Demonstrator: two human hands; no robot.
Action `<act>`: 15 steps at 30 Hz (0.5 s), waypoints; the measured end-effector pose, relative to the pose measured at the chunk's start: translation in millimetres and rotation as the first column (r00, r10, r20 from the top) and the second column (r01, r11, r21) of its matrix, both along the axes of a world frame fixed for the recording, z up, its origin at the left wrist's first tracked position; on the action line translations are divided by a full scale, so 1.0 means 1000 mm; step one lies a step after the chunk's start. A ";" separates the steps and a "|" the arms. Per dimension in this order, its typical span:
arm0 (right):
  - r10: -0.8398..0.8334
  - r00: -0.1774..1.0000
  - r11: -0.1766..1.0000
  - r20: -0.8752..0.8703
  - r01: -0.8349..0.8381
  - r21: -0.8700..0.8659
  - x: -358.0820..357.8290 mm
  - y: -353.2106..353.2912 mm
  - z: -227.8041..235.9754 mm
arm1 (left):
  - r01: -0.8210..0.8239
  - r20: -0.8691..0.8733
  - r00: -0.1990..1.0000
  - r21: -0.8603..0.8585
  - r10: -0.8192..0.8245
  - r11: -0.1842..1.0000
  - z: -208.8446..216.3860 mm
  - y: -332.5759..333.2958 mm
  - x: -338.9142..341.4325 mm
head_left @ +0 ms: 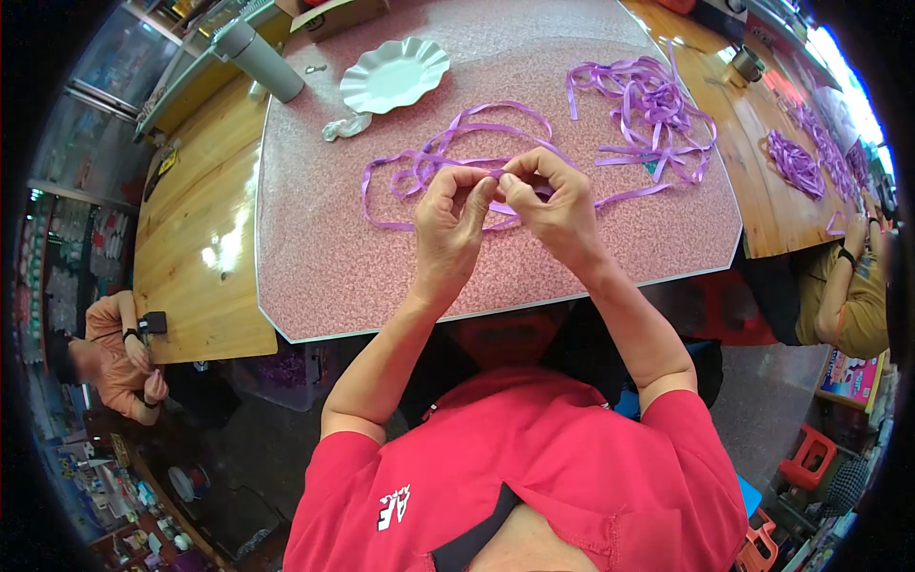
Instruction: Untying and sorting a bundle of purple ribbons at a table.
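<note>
Both my hands meet over the middle of the pink speckled tabletop. The fingers of my left hand pinch a narrow purple ribbon, and those of my right hand grip it close beside them, the fingertips nearly touching. What lies right between the fingertips is mostly hidden by them. Loops of this ribbon spread over the table behind and to the left of my hands, and a strand runs out to the right. A looser heap of purple ribbon lies at the right of the tabletop.
A white scalloped plate and a grey tumbler stand at the far left, with a crumpled clear wrapper nearby. On the wooden table at right are a metal mug and ribbon bundles. Other people sit at left and right.
</note>
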State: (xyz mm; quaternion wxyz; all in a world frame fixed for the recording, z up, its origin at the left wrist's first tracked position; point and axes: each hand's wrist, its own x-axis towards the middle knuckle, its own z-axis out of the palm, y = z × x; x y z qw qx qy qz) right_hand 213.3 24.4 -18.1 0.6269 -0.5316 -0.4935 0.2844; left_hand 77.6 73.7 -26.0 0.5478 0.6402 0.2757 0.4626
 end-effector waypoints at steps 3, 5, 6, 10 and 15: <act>0.113 0.960 0.983 -0.255 -0.145 -0.109 0.002 -0.003 0.007 | 0.004 0.019 1.000 0.022 -0.005 1.000 0.001 0.000 -0.001; 0.156 0.882 0.963 -0.445 -0.237 -0.131 0.006 -0.003 0.006 | 0.074 0.059 0.996 -0.063 -0.070 0.995 0.002 0.001 -0.003; 0.180 0.765 0.935 -0.619 -0.328 -0.133 0.008 -0.004 0.005 | 0.075 0.060 0.996 -0.063 -0.071 0.995 0.002 0.002 -0.003; 0.222 0.612 0.896 -0.759 -0.435 -0.089 0.015 -0.001 0.002 | 0.137 0.132 0.984 -0.156 -0.117 0.978 0.001 0.004 -0.002; 0.189 0.628 0.905 -0.755 -0.410 -0.114 0.012 -0.004 0.006 | -0.039 0.067 0.997 0.106 0.032 0.994 0.001 0.005 0.004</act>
